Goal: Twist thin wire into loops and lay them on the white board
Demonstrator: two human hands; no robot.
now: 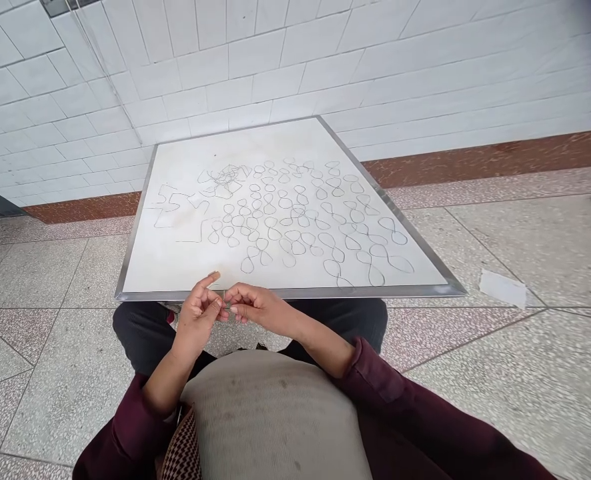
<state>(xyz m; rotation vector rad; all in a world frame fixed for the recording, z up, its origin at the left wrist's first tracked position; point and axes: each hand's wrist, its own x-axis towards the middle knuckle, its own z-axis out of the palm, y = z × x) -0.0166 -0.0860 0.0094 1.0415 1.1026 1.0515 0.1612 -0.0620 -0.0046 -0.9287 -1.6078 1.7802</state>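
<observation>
Just over the table's near edge, my left hand [199, 313] pinches a thin wire [224, 295] between thumb and forefinger, with another finger raised. My right hand [259, 308] meets it from the right, its fingers curled closed on the same wire. Most of that wire is hidden by the fingers, so its full shape cannot be made out. Beyond the hands, many thin wires twisted into figure-eight loops [333, 255] lie spread over the white tabletop [175, 267].
A tangled heap of wires [228, 175] lies toward the table's back. Several angular bent wires [168, 200] are at the left. Metal trim [410, 227] edges the table, which stands near a white tiled wall [255, 60]. A white scrap [502, 288] is on the floor at right.
</observation>
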